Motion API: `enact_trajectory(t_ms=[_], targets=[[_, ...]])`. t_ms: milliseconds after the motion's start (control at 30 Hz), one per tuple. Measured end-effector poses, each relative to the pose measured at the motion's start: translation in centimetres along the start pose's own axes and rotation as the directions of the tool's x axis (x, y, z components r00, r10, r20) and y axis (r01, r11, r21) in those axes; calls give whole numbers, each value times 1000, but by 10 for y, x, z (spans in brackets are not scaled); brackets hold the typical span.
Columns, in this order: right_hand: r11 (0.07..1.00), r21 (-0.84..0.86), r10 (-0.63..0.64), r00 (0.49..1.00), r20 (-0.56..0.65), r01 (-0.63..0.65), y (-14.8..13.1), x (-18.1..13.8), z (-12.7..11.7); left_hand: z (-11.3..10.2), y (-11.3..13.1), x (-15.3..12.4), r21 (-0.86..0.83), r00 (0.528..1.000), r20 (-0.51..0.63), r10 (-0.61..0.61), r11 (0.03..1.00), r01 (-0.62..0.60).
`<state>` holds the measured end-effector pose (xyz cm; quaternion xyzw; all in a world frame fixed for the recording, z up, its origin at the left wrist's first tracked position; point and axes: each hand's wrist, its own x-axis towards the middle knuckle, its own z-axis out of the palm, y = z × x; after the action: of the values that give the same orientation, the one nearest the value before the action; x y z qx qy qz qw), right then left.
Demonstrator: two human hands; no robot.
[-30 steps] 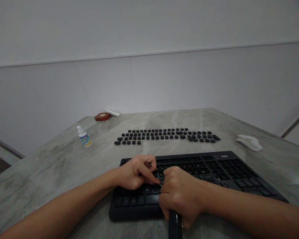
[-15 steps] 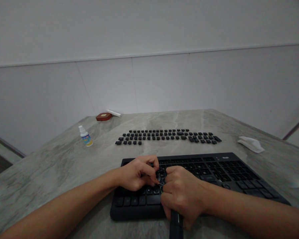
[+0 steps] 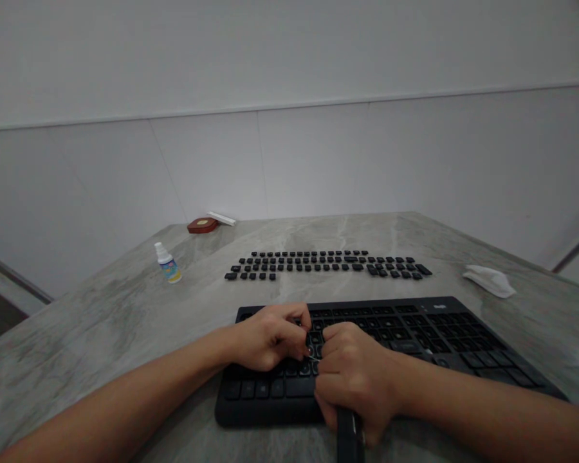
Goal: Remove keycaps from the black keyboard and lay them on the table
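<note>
A black keyboard lies on the grey marble table in front of me. My right hand is wrapped round a black-handled tool, and its thin metal tip reaches the keys in the left half of the keyboard. My left hand rests on the keyboard just left of that tip, fingers curled and pinched at a key by the tip; what they pinch is too small to see. Farther back, several loose black keycaps lie in neat rows on the table.
A small white bottle with a coloured label stands at the left. A red-brown flat box and a white strip lie near the back wall. A crumpled white cloth sits at the right. White walls enclose the table behind.
My left index finger, stretched toward the tool tip a second ago, has curled in with the other fingers. The right hand and the tool have shifted slightly right.
</note>
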<state>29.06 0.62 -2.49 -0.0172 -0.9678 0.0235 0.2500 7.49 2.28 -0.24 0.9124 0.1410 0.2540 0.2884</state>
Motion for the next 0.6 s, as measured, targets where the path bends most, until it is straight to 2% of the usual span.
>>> enact_trajectory(t_ms=[267, 433, 600], targets=[[970, 183, 177, 980, -91, -158, 4, 3, -4, -1, 3, 2, 50, 999, 29, 31, 998, -33], [957, 219, 193, 981, 15, -192, 6, 2, -6, 1, 4, 3, 91, 1000, -13, -27, 995, 28], [934, 273, 248, 968, -27, -232, 5, 2, -5, 2, 5, 4, 73, 996, -50, -79, 994, 83]])
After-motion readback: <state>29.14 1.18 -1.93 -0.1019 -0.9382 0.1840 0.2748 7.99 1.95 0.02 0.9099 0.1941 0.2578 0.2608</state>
